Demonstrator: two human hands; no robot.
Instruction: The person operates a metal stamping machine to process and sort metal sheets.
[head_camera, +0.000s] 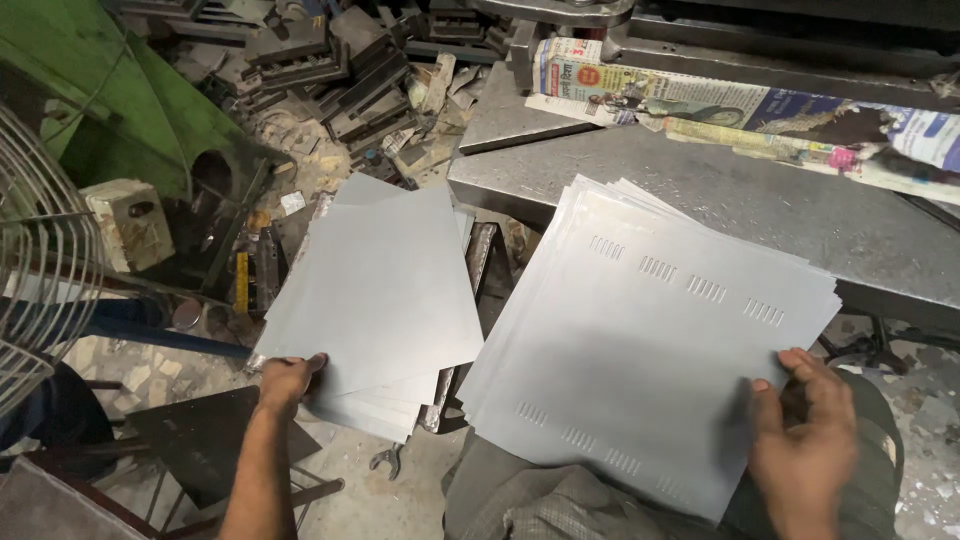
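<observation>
right now the left hand (288, 378) pinches the near corner of a plain metal sheet (375, 285) atop a low stack beside the steel desk (700, 190). the right hand (805, 440) is closed on the near edge of the slotted sheets (640, 340), which rest from lap to desk. lifting only the top plain sheet, kept flat and clear of sharp edges, seems the careful way.

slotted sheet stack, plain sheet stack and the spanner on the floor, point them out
slotted sheet stack (640, 350), head view, bare middle of top sheet
plain sheet stack (375, 290), head view, centre of top sheet
spanner (386, 460), head view, its open jaw end
</observation>
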